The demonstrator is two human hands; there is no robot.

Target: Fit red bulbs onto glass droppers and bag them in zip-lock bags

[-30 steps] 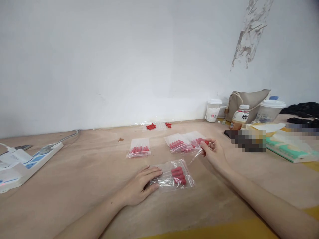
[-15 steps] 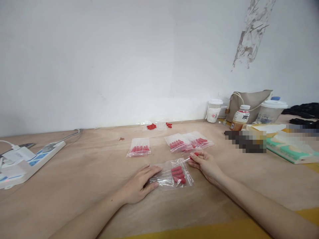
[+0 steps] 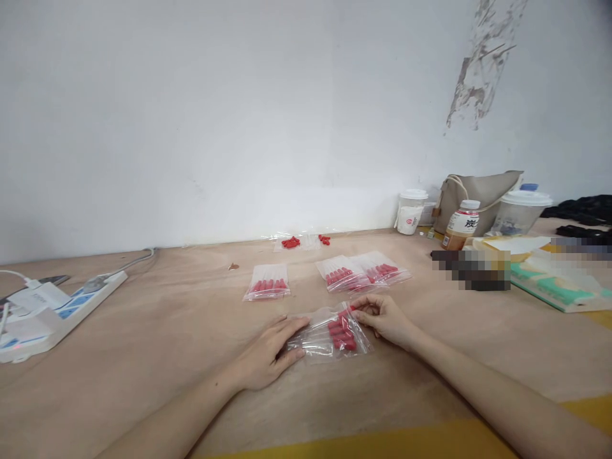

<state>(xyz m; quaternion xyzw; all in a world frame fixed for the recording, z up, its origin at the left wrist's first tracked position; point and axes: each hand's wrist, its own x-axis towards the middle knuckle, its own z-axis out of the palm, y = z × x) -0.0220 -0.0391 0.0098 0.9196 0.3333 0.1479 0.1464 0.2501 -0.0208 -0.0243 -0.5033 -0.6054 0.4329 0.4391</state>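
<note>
A clear zip bag (image 3: 313, 341) lies flat on the table with several small red-handled screwdrivers (image 3: 340, 334) inside, their thin shafts pointing left. My left hand (image 3: 268, 357) rests on the bag's left end, fingers stretched out and thumb apart, keeping it flat. At the bag's upper right corner, my right hand (image 3: 382, 319) pinches the red handle of one more small screwdriver (image 3: 347, 310). Its shaft lies at or inside the bag mouth; the plastic's glare hides exactly where.
Filled zip bags (image 3: 266, 284) lie beyond my hands, others (image 3: 342, 274) to the right. Loose red pieces (image 3: 291, 242) sit by the wall. A power strip (image 3: 90, 299) is left. At right stand a paper cup (image 3: 411, 213), a bottle (image 3: 462, 224) and a tissue pack (image 3: 559, 280).
My right hand has moved left and slightly down, bringing the red-handled screwdriver from beyond the bag's corner to its mouth. My left hand has stayed on the bag.
</note>
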